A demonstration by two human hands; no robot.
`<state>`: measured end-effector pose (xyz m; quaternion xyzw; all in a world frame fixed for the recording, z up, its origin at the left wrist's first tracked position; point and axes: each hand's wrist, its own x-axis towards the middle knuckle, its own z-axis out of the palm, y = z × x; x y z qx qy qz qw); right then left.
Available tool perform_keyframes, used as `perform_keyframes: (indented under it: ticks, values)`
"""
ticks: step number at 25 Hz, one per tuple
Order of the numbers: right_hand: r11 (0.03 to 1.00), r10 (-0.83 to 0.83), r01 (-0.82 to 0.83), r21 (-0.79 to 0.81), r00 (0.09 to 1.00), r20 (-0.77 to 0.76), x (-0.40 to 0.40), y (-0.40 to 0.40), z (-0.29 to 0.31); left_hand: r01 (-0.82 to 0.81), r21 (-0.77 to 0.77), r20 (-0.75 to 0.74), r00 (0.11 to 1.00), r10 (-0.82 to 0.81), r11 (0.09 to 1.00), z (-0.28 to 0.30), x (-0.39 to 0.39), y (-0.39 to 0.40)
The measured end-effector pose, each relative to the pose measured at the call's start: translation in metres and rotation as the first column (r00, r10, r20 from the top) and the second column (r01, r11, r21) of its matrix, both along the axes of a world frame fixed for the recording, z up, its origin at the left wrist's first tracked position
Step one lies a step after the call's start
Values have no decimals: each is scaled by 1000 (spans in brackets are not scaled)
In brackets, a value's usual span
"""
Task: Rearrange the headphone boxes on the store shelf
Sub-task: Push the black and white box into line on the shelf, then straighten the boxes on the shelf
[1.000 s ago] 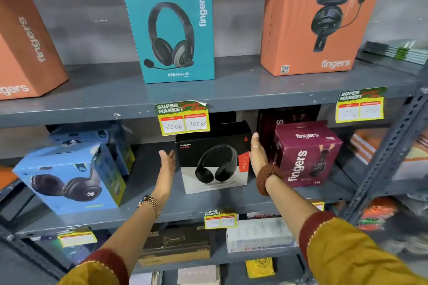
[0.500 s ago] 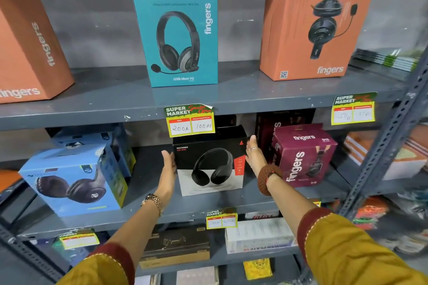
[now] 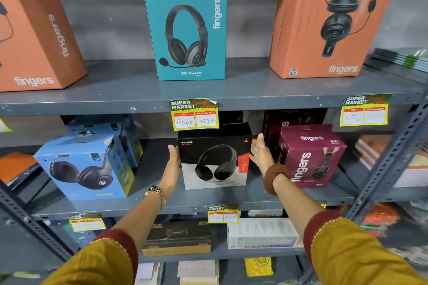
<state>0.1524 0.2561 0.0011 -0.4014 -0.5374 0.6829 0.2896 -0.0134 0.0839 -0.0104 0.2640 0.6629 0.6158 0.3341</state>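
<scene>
A black and white headphone box [image 3: 214, 164] stands upright in the middle of the middle shelf [image 3: 150, 201]. My left hand [image 3: 173, 159] lies flat against its left side and my right hand [image 3: 261, 156] flat against its right side, so the box is clasped between my palms. A blue headphone box [image 3: 85, 169] sits turned at an angle to the left, and a maroon box [image 3: 310, 157] to the right. On the upper shelf [image 3: 115, 92] stand a teal box [image 3: 187, 32], an orange box [image 3: 328, 28] at the right and another orange box [image 3: 34, 37] at the left.
Price tags [image 3: 194, 114] hang from the shelf edges just above the black box. More boxes stand behind the front row. A slotted metal upright [image 3: 389, 164] runs diagonally at the right. The lower shelf holds flat cartons [image 3: 177, 238].
Both hands have closed in from a gap beside the black box to touching its two sides. The view has shifted slightly downward.
</scene>
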Motion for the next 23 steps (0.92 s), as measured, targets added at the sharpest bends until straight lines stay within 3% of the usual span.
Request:
perform_keyframes:
  ticks: [2, 4, 6, 8, 10, 12, 16, 19, 23]
  values:
    - [1000, -14, 14, 20, 999, 40, 1, -8, 1, 0, -29, -5, 1000, -1, 1000, -7, -5, -4]
    - [983, -127, 117, 139, 990, 65, 6, -27, -1, -34, -45, 17, 999, 34, 998, -16, -13, -11]
    - [916, -270, 262, 303, 963, -18, 6, -59, 3, -103, -56, 72, 992, 107, 993, -25, -25, -25]
    - [840, -328, 351, 415, 936, -128, -9, -92, 6, -261, -36, 37, 964, 263, 965, -32, -37, -50]
    - [808, -304, 351, 473, 936, -176, -37, -123, 3, -434, 86, -143, 885, 442, 897, -31, -50, -88]
    - [817, -277, 335, 470, 942, -190, -75, -153, -1, -486, 215, -265, 806, 530, 847, -31, -78, -127]
    - [878, -156, 223, 422, 970, -188, -161, -220, 6, -586, 251, -286, 715, 637, 770, -17, -171, -189]
    - [944, -45, 77, 322, 993, -106, -223, -251, 0, -580, 164, -245, 760, 602, 798, -5, -231, -220]
    - [986, 72, -77, 145, 996, 43, -273, -274, -6, -343, 12, -52, 938, 343, 939, 10, -277, -240]
